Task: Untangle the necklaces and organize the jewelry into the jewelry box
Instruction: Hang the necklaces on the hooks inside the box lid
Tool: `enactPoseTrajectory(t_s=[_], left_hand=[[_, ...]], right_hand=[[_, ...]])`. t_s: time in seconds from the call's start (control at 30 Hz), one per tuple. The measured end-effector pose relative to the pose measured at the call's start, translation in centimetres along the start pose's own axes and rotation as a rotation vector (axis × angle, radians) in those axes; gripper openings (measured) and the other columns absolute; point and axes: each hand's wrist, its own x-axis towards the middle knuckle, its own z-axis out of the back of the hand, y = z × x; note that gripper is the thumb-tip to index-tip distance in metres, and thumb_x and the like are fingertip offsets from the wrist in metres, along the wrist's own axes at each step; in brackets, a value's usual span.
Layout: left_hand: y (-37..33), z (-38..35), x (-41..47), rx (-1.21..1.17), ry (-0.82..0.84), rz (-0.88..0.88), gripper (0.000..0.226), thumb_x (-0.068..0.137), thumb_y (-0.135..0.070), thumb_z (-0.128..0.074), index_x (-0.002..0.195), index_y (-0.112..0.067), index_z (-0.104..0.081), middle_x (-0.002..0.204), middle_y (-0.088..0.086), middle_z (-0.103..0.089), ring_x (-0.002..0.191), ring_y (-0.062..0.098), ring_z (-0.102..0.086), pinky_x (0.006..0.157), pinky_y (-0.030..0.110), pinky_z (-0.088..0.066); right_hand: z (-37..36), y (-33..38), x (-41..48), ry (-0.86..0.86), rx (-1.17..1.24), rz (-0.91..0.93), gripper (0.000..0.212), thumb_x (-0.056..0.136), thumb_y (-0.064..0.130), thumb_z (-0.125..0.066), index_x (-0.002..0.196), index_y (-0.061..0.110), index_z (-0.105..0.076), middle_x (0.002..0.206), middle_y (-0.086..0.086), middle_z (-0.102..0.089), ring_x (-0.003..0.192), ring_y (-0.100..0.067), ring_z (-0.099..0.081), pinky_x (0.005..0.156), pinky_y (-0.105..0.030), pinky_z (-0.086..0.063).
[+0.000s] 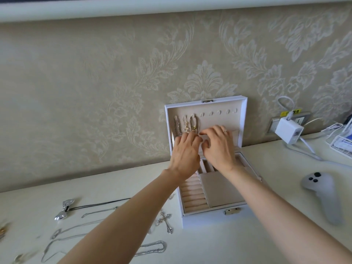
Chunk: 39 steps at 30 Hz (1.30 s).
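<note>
Fingers of left hand (185, 149) and right hand (219, 147): bent, tips meeting at the pocket edge inside the upright lid (219, 120); cannot tell whether gripping anything. Reaching over a white jewelry box (209, 218), open on the table (219, 244), lined beige, with ring rolls and compartments. Three necklaces (194, 122) hung on the lid's left hooks; cross pendant (166, 221), bow pendant (64, 209) and silver chains (152, 248) loose left of the box

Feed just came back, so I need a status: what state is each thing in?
jewelry box, open, lid upright
three necklaces, hanging inside lid
left hand, at lid, grip unclear
right hand, at lid, grip unclear
cross necklace, loose on table
charger, plugged in
</note>
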Motion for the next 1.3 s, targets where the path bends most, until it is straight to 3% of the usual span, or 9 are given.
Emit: enactPoseTrajectory(t_s=[0.2, 0.27, 0.37, 0.5, 0.63, 0.9, 1.07, 1.2, 1.3], left_hand=[[3.0, 3.9, -3.0, -0.159, 0.087, 0.097, 0.022, 0.08, 0.0, -0.054, 0.101, -0.005, -0.056, 0.095, 0.008, -0.063, 0.077, 0.03, -0.062, 0.065, 0.038, -0.047], [4.8, 5.0, -4.6, -0.194, 0.132, 0.211, 0.015, 0.086, -0.006, -0.052, 0.101, -0.008, -0.054, 0.095, 0.005, -0.063, 0.075, 0.03, -0.062, 0.064, 0.037, -0.047], [7.9, 6.2, -7.5, -0.23, 0.242, 0.403, 0.013, 0.088, -0.018, -0.06, 0.098, -0.013, -0.052, 0.092, -0.002, -0.063, 0.08, 0.023, -0.061, 0.067, 0.034, -0.046], [10.3, 6.7, -10.9, -0.185, 0.48, 0.47, 0.017, 0.086, -0.027, -0.067, 0.096, -0.017, -0.058, 0.094, -0.005, -0.065, 0.086, 0.014, -0.061, 0.07, 0.026, -0.042], [11.0, 6.0, -13.0, -0.193, 0.574, 0.481, 0.019, 0.084, -0.024, -0.069, 0.099, -0.017, -0.061, 0.102, -0.003, -0.06, 0.092, 0.013, -0.059, 0.076, 0.023, -0.042], [10.9, 5.0, -13.9, -0.185, 0.612, 0.477, 0.02, 0.085, -0.022, -0.068, 0.103, -0.017, -0.062, 0.109, 0.002, -0.055, 0.099, 0.017, -0.057, 0.087, 0.032, -0.047], [10.3, 4.6, -13.4, -0.153, 0.617, 0.455, 0.022, 0.087, -0.028, -0.065, 0.106, -0.017, -0.062, 0.113, 0.002, -0.054, 0.106, 0.019, -0.052, 0.086, 0.03, -0.042], [9.8, 4.6, -12.9, -0.026, 0.589, 0.422, 0.023, 0.094, -0.031, -0.054, 0.107, -0.013, -0.059, 0.111, 0.005, -0.056, 0.105, 0.023, -0.05, 0.083, 0.03, -0.037], [9.7, 4.8, -12.5, -0.081, 0.523, 0.531, 0.014, 0.096, -0.025, -0.049, 0.1, -0.014, -0.055, 0.103, 0.001, -0.063, 0.098, 0.024, -0.057, 0.075, 0.031, -0.04]], right_hand=[[1.3, 5.2, -1.2, 0.067, 0.286, 0.036, 0.013, 0.083, 0.006, -0.061, 0.094, 0.012, -0.064, 0.091, 0.001, -0.063, 0.075, -0.014, -0.057, 0.069, -0.026, -0.046], [1.2, 6.7, -1.6, 0.147, 0.33, 0.072, 0.01, 0.086, 0.008, -0.06, 0.094, 0.012, -0.064, 0.09, 0.004, -0.062, 0.072, -0.007, -0.052, 0.066, -0.019, -0.042], [0.3, 8.8, -2.2, 0.317, 0.364, 0.15, 0.009, 0.087, 0.008, -0.06, 0.093, 0.012, -0.066, 0.092, 0.002, -0.062, 0.078, -0.008, -0.052, 0.071, -0.024, -0.045], [-1.8, 11.6, -3.5, 0.549, 0.234, 0.305, 0.014, 0.088, 0.007, -0.06, 0.097, 0.01, -0.07, 0.101, -0.002, -0.063, 0.097, -0.02, -0.056, 0.084, -0.025, -0.038], [-3.2, 13.4, -4.6, 0.785, -0.239, 0.39, 0.03, 0.085, -0.007, -0.047, 0.108, 0.004, -0.064, 0.113, -0.012, -0.06, 0.109, -0.029, -0.053, 0.092, -0.034, -0.036], [-3.7, 13.4, -4.2, 1.005, -0.288, 0.263, 0.024, 0.086, -0.006, -0.047, 0.104, -0.001, -0.062, 0.111, -0.017, -0.061, 0.1, -0.033, -0.061, 0.071, -0.032, -0.041], [-3.9, 13.4, -4.1, 0.967, 0.053, -0.007, 0.016, 0.081, 0.013, -0.058, 0.094, 0.009, -0.067, 0.099, -0.006, -0.066, 0.089, -0.024, -0.063, 0.076, -0.032, -0.05], [-3.9, 13.3, -3.8, 0.879, 0.446, -0.29, 0.012, 0.073, 0.014, -0.066, 0.072, 0.017, -0.054, 0.077, 0.0, -0.061, 0.075, -0.018, -0.059, 0.066, -0.033, -0.049], [-3.4, 13.4, -3.4, 0.815, 0.793, -0.485, 0.014, 0.078, 0.006, -0.06, 0.073, 0.014, -0.049, 0.091, -0.012, -0.068, 0.075, -0.018, -0.061, 0.06, -0.026, -0.049]])
